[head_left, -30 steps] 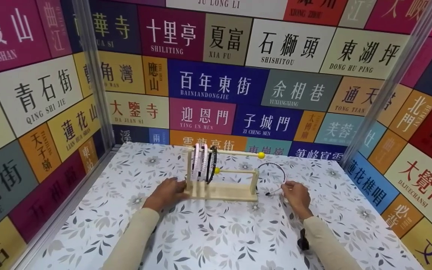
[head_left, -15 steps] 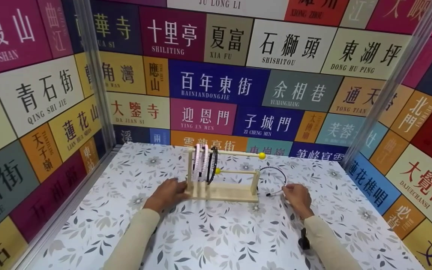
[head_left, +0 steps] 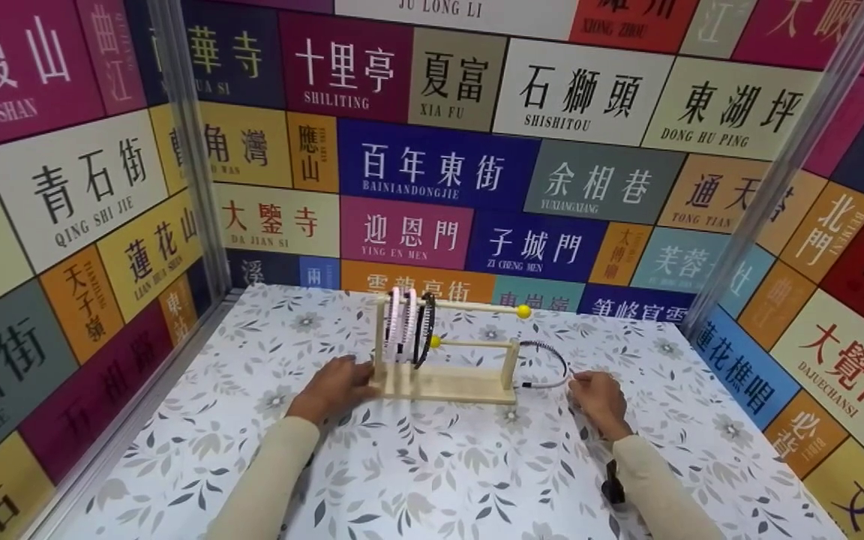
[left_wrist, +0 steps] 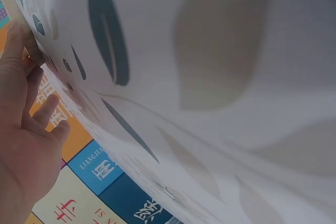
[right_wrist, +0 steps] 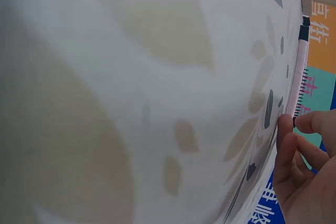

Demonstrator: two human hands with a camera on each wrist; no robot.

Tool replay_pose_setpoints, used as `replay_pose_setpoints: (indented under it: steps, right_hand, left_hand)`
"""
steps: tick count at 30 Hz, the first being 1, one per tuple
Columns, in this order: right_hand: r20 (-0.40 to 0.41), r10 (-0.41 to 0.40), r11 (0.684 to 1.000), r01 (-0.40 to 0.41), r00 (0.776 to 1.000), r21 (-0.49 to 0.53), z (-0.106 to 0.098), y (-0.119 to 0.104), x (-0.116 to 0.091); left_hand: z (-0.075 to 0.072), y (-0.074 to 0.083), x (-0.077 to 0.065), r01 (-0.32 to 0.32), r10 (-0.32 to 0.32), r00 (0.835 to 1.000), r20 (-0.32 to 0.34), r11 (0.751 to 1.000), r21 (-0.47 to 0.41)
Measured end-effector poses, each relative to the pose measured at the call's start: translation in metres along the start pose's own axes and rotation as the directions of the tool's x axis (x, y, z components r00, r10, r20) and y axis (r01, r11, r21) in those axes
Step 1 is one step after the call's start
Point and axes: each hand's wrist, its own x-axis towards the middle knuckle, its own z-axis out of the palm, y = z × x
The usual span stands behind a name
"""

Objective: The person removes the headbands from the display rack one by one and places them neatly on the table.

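Observation:
A wooden stand (head_left: 447,382) with two horizontal rods stands near the table's back. Pink and black toothed headbands (head_left: 405,330) hang on its upper rod at the left. My left hand (head_left: 340,388) grips the left end of the stand's base; in the left wrist view its fingertips meet the pale wood (left_wrist: 32,45). Right of the stand, another headband (head_left: 561,360) lies on the table, dark along one side and pale along the other. The thumb and forefinger of my right hand (head_left: 598,401) pinch its near right part; the right wrist view shows its pink band (right_wrist: 299,72).
Yellow balls cap the upper rod (head_left: 523,311) and the lower rod (head_left: 436,341). A leaf-patterned cloth covers the table (head_left: 432,472). Panels of coloured signs (head_left: 432,161) enclose the back and sides, with metal posts (head_left: 190,142) at the corners.
The headband in my right hand has been lowered and turned to lie flatter on the table, its near end shifting left. My right hand has dropped slightly. The left hand has stayed on the stand.

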Motion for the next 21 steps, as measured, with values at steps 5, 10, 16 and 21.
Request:
replay_pose_setpoints:
  steps: [5,10,16,21]
  right_hand:
    - [0.008,-0.019,1.000,0.019,1.000,0.005,-0.006,0.001,-0.003]
    - [0.006,-0.040,0.998,0.040,0.999,0.046,-0.013,-0.001,-0.005]
    - [0.018,-0.093,0.991,0.091,0.996,0.094,-0.022,-0.005,-0.005]
    - [0.013,-0.118,0.990,0.116,0.993,0.080,-0.027,-0.010,-0.003]
  left_hand:
    - [0.001,0.000,0.001,-0.001,0.001,1.000,0.005,1.000,-0.001]
    - [0.000,0.002,0.000,0.004,-0.004,1.000,0.003,1.000,-0.003]
    - [-0.003,0.007,-0.003,0.010,-0.010,1.000,-0.004,1.000,0.002]
    - [-0.003,0.009,-0.002,0.032,-0.032,0.999,0.006,0.999,-0.005]
